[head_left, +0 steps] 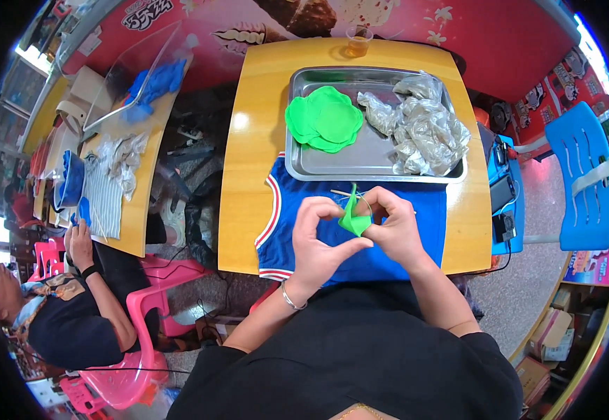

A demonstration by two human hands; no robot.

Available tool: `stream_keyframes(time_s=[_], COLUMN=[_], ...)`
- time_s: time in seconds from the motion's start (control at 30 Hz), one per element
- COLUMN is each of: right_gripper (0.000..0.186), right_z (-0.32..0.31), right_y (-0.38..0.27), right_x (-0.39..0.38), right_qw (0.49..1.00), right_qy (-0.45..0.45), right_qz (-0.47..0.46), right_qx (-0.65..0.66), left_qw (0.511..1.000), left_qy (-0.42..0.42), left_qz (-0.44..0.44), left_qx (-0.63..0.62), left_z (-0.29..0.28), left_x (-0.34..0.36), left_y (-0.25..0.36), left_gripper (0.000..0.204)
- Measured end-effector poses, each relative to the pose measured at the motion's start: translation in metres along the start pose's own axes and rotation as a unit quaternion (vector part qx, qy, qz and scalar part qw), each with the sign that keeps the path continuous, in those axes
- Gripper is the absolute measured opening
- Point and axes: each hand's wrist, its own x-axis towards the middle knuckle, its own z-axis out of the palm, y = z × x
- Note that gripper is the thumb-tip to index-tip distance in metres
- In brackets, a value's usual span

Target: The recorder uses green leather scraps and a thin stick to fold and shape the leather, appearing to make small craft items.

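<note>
While your left hand (315,241) and right hand (397,227) pinch one folded green piece (353,222), seemingly steadying its fold, your metal tray (374,159) holds green discs (329,117), probably for easy reach.

A: By what features is the type of premises identified?

B: A small shop, apparently an ice-cream or dessert shop, is indicated. The red-pink wall panel (199,70) is printed with large ice-cream cones (248,36).

A: Which furnishings are noted?

B: Two wood-grain tables, the near table (245,182) and the side table (134,225), are provided, with a pink plastic armchair (119,381) and a blue plastic chair (588,178). Cardboard boxes (551,327) are stored at the right.

A: Is the space used otherwise?

B: Handwork is shown: round green sheets (336,115) are laid in a steel tray (367,161), and the side table is occupied by a seated co-worker (77,332).
</note>
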Motion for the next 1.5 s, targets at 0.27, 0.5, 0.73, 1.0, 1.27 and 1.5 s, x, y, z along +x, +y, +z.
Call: stream_keyframes(time_s=[0.27,0.5,0.73,1.0,1.27,1.5], right_gripper=[0.022,0.019,0.013,0.009,0.008,0.008], right_z=[-0.005,-0.004,-0.003,0.002,0.008,0.014], right_y=[0.002,0.009,0.008,0.004,0.006,0.008], right_x=[-0.001,-0.001,0.001,-0.003,-0.006,-0.008], right_qw=[0.995,0.963,0.976,0.999,0.99,0.997], right_qy=[-0.089,-0.12,-0.074,-0.029,-0.008,-0.021], right_qz=[0.044,0.078,0.076,0.006,0.078,0.006], right_qx=[0.026,0.227,0.192,-0.036,0.12,0.074], left_qw=[0.993,0.952,0.977,0.955,0.982,0.987], left_qy=[-0.098,-0.114,-0.129,-0.011,-0.104,-0.072], left_qz=[-0.044,-0.162,-0.087,-0.175,0.012,0.054], left_qx=[-0.056,-0.232,-0.147,-0.238,0.157,0.133], left_z=[-0.014,-0.017,-0.017,-0.01,-0.015,-0.016], left_x=[0.005,0.012,0.012,0.006,0.011,0.019], left_y=[-0.011,-0.006,-0.01,0.002,0.004,-0.011], left_gripper=[0.019,0.039,0.038,0.028,0.021,0.015])
